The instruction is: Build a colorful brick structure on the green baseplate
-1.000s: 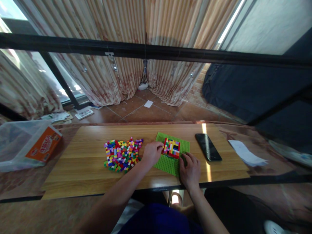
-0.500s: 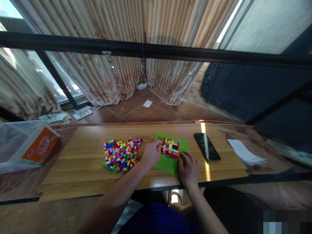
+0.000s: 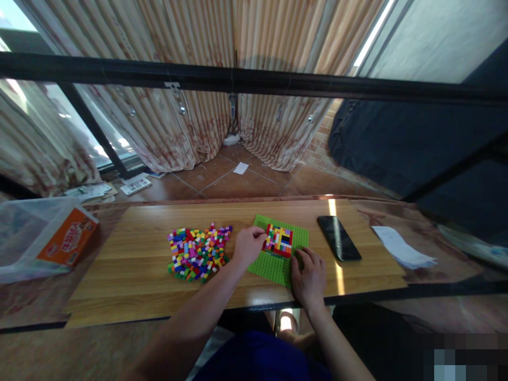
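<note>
A green studded baseplate (image 3: 272,269) lies on the wooden table, carrying a block of small toy bricks (image 3: 279,241) in red, yellow, white and other colours. My left hand (image 3: 249,246) is closed in a pinch at the left edge of that block; what its fingertips hold, if anything, is too small to make out. At the plate's right front edge, my right hand (image 3: 309,276) rests with curled fingers and thumb gripping the edge. A heap of loose bricks (image 3: 198,251) in many colours is spread left of my left hand.
A black phone (image 3: 338,238) lies right of the baseplate, with white papers (image 3: 402,247) beyond it. On the far left stands a clear plastic box (image 3: 32,238) with an orange label. A dark metal bar (image 3: 254,82) crosses beyond the table, before curtains (image 3: 186,42).
The view has shifted very slightly. My left hand stays pinched at the brick block's left edge, and my right hand keeps its place on the baseplate.
</note>
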Available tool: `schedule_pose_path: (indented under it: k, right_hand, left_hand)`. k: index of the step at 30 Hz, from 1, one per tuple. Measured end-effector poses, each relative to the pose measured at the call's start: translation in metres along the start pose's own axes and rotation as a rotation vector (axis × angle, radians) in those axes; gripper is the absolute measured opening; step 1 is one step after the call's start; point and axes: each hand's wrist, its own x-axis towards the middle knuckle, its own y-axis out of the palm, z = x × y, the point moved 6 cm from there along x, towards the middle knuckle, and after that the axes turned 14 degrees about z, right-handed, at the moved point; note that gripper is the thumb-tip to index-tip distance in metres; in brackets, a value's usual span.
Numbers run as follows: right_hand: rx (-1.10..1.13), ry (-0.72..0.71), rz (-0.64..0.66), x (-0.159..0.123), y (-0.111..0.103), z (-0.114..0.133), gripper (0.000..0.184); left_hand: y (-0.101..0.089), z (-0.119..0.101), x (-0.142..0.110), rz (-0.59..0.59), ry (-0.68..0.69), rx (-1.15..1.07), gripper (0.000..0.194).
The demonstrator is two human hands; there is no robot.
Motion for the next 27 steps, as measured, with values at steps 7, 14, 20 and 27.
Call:
schedule_pose_path:
  k: [7, 14, 20, 27]
  right_hand:
    - [-0.025, -0.004, 0.013, 0.000, 0.003, -0.002, 0.033]
    - [-0.023, -0.027, 0.000, 0.000, 0.001, -0.001, 0.034]
    - [-0.011, -0.005, 0.006, 0.000, 0.002, -0.001, 0.035]
    - [0.015, -0.006, -0.004, 0.000, 0.002, -0.002, 0.033]
  left_hand:
    - [0.001, -0.003, -0.002, -0.028, 0.001, 0.029, 0.015]
    - [-0.015, 0.002, -0.004, -0.062, 0.035, 0.117, 0.024]
    - [-0.072, 0.033, -0.002, -0.133, -0.057, 0.472, 0.031]
    - [-0.075, 0.034, 0.002, 0.003, 0.012, 0.781, 0.021]
